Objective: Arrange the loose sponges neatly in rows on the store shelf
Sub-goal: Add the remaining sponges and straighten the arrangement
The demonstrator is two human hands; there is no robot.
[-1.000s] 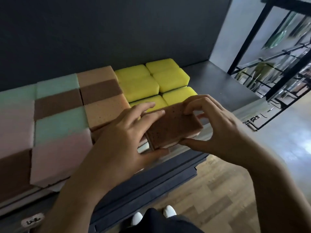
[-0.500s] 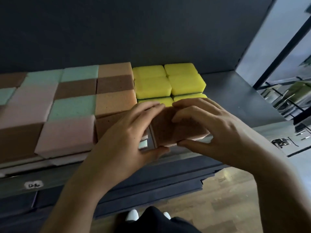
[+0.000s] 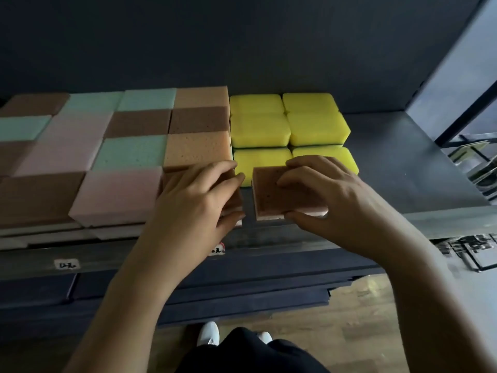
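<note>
Dark back wall (image 3: 242, 36), wooden floor (image 3: 376, 319) below

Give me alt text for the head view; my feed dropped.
The right hand grips a brown sponge at the front of the shelf, before a block of yellow sponges; the left hand holds a second brown sponge beside it, a gap between them. Pink, green, brown and orange sponges sit in rows to the left.

We see a dim scene. Light comes from beyond the shelf's (image 3: 403, 168) right end, where the pale wall (image 3: 457, 76) is brightest; the back wall (image 3: 188, 36) is near black. The yellow sponges (image 3: 290, 130) glow strongly. The speckled sponge (image 3: 271, 203) in our right hand (image 3: 330, 208) shows its pores; the shaded sponge (image 3: 235, 201) gripped by our left hand (image 3: 191, 208) is murky. Everything is slightly soft, and the shelf's front edge bows.
</note>
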